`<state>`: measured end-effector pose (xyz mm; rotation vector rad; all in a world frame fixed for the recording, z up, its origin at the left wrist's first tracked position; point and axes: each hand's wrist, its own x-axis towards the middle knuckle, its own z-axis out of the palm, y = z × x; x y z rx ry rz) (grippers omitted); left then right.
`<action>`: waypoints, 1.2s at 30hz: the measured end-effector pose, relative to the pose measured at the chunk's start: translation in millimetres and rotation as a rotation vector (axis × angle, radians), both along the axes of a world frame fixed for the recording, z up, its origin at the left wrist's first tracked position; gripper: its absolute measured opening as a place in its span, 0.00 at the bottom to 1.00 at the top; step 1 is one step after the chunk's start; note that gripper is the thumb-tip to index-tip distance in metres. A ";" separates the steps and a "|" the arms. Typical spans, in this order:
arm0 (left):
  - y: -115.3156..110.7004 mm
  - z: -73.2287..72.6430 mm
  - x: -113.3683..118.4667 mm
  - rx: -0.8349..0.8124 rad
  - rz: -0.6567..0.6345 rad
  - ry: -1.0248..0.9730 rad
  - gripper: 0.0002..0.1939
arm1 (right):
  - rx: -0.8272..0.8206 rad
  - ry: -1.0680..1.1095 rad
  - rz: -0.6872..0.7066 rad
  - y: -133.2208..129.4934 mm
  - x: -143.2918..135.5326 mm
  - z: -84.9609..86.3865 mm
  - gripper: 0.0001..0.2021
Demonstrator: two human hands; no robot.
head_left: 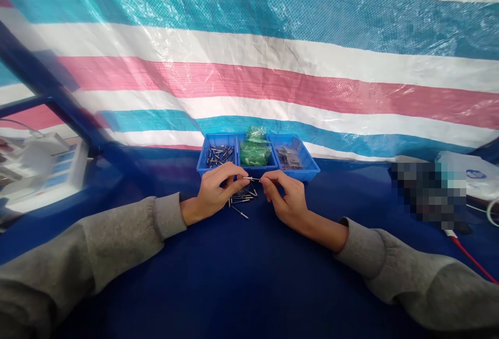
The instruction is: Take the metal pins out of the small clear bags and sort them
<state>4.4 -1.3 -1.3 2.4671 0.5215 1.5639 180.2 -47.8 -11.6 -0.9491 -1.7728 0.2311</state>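
Note:
My left hand [215, 189] pinches one end of a thin metal blind rivet [253, 178] between thumb and fingertips. At its other end, the fingertips of my right hand [289, 197] are closed on the slender pin, so the rivet lies level between both hands. Below it, a loose pile of similar rivets [242, 200] rests on the blue table, partly hidden by my left hand. Just behind my hands stands a blue bin [200, 161] filled with more rivets [220, 156].
Beside that bin, a middle blue bin [274, 161] holds green plastic packets [255, 153]. The right blue bin [312, 165] contains small clear bags [288, 157]. White equipment [50, 172] stands at left. At right lie a blurred-out object [429, 191], a red cable [473, 258] and a white plastic bag [477, 172].

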 end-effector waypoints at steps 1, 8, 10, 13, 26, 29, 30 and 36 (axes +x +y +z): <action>0.0 -0.5 -0.3 0.004 0.001 0.001 0.03 | 0.002 -0.001 0.000 0.2 0.0 0.0 0.08; -2.9 7.7 0.5 0.072 0.033 -0.070 0.03 | 0.007 -0.096 0.042 1.3 -0.5 1.8 0.15; 0.0 19.3 -0.9 0.123 0.090 -0.092 0.03 | -0.009 -0.111 0.044 1.6 -0.8 1.3 0.17; 10.6 39.0 -6.8 0.231 0.212 -0.086 0.03 | -0.025 -0.120 0.032 2.0 -1.0 0.0 0.17; 9.9 17.9 -0.7 -0.074 0.317 -0.094 0.05 | -0.160 -0.265 -0.014 7.1 -3.7 -5.5 0.08; -1.9 10.0 2.8 -0.069 0.237 -0.092 0.04 | -0.185 -0.361 -0.048 7.2 -3.6 -6.4 0.02; -3.8 8.3 2.8 -0.052 0.219 -0.069 0.04 | -0.192 -0.397 -0.055 7.1 -3.6 -6.5 0.03; -3.2 5.5 -0.3 0.003 0.134 0.018 0.07 | -0.262 -0.525 -0.072 7.6 -4.6 -5.6 0.02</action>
